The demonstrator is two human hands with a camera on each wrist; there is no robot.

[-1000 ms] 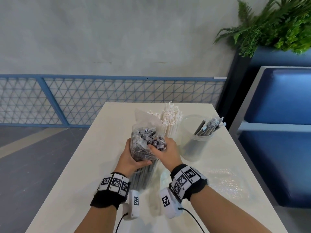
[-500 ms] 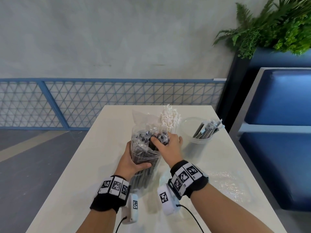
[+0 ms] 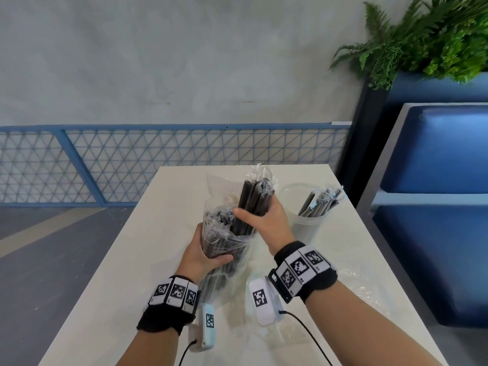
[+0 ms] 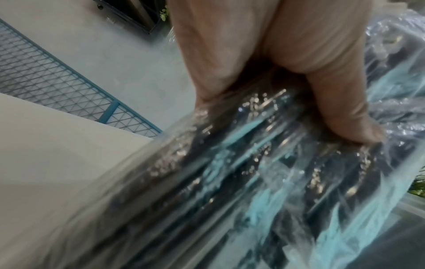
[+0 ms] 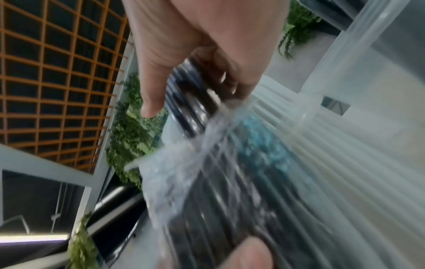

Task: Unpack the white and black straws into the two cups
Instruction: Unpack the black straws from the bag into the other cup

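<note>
My left hand grips a clear plastic bag of black straws around its middle, holding it upright above the white table. My right hand grips a bundle of wrapped black straws that sticks halfway out of the bag's open top. To the right stands a clear cup with several black straws leaning in it. In the right wrist view, white straws show just behind the bundle; in the head view the bundle hides them. The left wrist view shows my left hand's thumb pressing on the bag.
An empty crumpled clear wrapper lies on the table to the right of my right wrist. A blue mesh railing runs beyond the table's far edge. A blue bench and a planter with ferns stand to the right.
My right hand closed on a bunch of black straws at the bag's mouth and has drawn it upward, partly out of the bag. The left hand kept its hold on the bag.
</note>
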